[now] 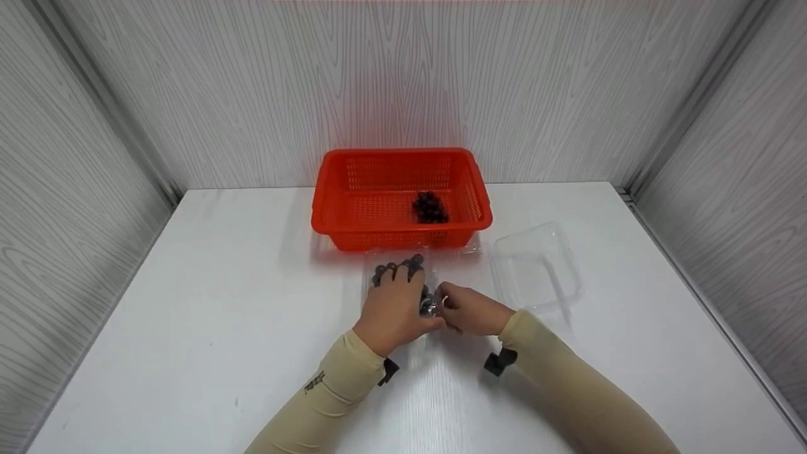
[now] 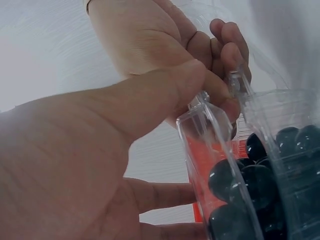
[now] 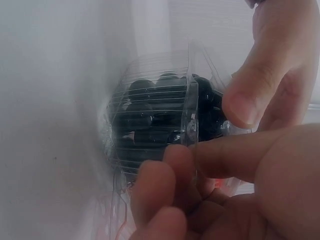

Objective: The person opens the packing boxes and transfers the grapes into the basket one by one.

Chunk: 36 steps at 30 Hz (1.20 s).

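A clear plastic clamshell box point(image 3: 150, 105) of dark grapes point(image 2: 257, 185) lies on the white table, just in front of the red basket. My left hand point(image 1: 395, 309) rests over the box, its fingers spread across the top and its thumb reaching toward the right hand. My right hand point(image 1: 470, 309) has curled fingers and pinches the near right edge of the box. In the left wrist view, the lid edge point(image 2: 220, 165) and the box's rim stand apart, with grapes showing between them.
The red basket point(image 1: 391, 238) stands against the back wall with a bunch of dark grapes point(image 1: 430, 209) inside. Right of the hands lies another clear plastic container point(image 1: 526, 271). Side walls point(image 1: 725, 189) border the table.
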### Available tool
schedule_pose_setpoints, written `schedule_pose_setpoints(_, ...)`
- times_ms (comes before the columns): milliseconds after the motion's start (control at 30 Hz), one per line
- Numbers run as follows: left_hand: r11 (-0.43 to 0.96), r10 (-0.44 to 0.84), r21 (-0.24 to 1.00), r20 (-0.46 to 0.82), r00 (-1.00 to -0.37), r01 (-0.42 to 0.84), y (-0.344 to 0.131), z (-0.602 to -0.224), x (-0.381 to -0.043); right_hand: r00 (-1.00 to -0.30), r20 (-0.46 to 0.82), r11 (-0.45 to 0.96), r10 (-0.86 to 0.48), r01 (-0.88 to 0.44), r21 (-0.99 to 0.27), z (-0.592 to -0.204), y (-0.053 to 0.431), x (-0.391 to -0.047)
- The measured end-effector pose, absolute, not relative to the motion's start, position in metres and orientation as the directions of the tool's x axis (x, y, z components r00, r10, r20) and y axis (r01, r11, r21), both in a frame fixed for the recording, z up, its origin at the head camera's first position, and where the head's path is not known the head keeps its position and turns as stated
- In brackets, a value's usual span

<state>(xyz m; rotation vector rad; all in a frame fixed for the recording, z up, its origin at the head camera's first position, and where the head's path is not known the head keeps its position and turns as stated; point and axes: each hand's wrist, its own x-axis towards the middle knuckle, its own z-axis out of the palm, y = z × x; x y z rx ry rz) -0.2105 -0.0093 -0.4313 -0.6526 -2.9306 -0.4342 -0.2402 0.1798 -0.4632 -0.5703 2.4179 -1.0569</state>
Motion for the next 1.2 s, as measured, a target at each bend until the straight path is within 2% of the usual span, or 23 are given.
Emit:
schedule_pose_setpoints(333,0.843,0.409,0.331,0.121,-0.905,0.425,-0.015,-0.421,-0.211,-0.814,-0.233,0.641,-0.532,-0.208,-0.738,-0.462,0.182,-0.242)
schedule_pose_setpoints(533,0.855,0.417,0.300,0.091,-0.904,0.424,-0.019,-0.415,-0.210,-0.814,-0.239,0.644,-0.529,-0.202,-0.738,-0.460,0.183,-0.241)
schedule_pose_setpoints(733,0.804,0.498,0.248,0.215,-0.840,0.540,-0.025,-0.411,-0.212,-0.817,-0.229,0.636,-0.529,-0.203,-0.745,-0.459,0.183,-0.241)
schedule_pose_setpoints(967,0.733,0.545,0.248,0.344,-0.765,0.634,-0.034,-0.403,-0.209,-0.811,-0.224,0.636,-0.541,-0.220,-0.740,-0.456,0.184,-0.240)
schedule_pose_setpoints(1200,0.779,0.440,0.247,0.439,-0.783,0.576,-0.051,-0.386,-0.204,-0.812,-0.233,0.658,-0.534,-0.226,-0.719,-0.454,0.184,-0.241)
